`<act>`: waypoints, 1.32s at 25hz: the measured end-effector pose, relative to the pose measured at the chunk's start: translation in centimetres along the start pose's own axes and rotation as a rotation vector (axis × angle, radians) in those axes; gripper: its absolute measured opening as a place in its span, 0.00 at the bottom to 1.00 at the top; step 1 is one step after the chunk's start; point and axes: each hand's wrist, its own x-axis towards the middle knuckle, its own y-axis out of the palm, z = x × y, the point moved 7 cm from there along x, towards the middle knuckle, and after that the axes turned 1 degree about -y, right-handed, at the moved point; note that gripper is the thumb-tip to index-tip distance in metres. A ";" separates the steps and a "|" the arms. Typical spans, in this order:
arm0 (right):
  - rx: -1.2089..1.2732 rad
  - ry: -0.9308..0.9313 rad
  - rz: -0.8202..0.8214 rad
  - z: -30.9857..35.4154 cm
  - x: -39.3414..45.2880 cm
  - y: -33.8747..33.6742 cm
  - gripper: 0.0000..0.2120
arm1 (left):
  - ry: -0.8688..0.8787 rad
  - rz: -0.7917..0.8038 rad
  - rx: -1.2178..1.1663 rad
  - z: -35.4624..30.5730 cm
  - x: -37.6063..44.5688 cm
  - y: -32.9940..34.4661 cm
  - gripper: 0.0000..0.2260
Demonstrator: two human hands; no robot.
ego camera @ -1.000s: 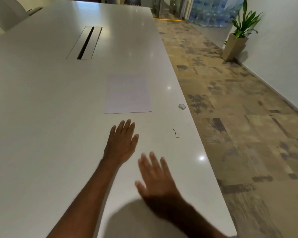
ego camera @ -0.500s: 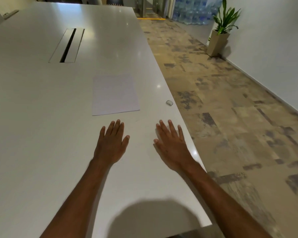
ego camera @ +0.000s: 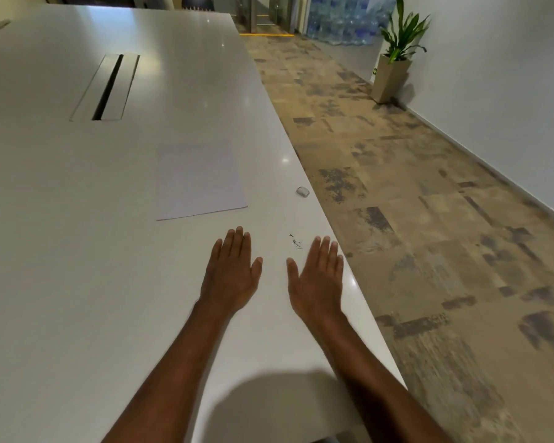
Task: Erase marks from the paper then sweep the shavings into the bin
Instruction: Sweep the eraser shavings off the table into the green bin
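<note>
Tabletop [ego camera: 77, 282]: cut off at left, bottom and top edges.
Paper [ego camera: 199, 180]: any marks too faint to tell.
Shavings [ego camera: 296, 242]: too small to count.
Eraser [ego camera: 302, 191]: detail unresolved.
Forearms: cut off at bottom edge.

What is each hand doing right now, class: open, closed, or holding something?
Left hand: open, fingers straight, holding nothing.
Right hand: open, fingers straight, holding nothing, just short of the shavings.
</note>
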 end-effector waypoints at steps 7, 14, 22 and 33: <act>0.483 -0.136 0.003 2.5 4.0 -2.9 0.31 | 0.029 -0.011 -0.015 -1.4 0.1 -0.1 0.32; 0.014 -0.531 0.221 1.0 -15.2 -0.3 0.38 | 0.035 -0.033 -0.004 -1.3 0.4 0.2 0.30; 0.141 -0.538 0.251 1.4 -1.7 -2.1 0.30 | 0.035 -0.023 -0.007 -1.3 0.4 0.1 0.31; -0.091 -0.102 0.061 -2.3 -4.1 0.2 0.37 | 0.146 0.058 -0.189 -7.1 3.6 1.0 0.34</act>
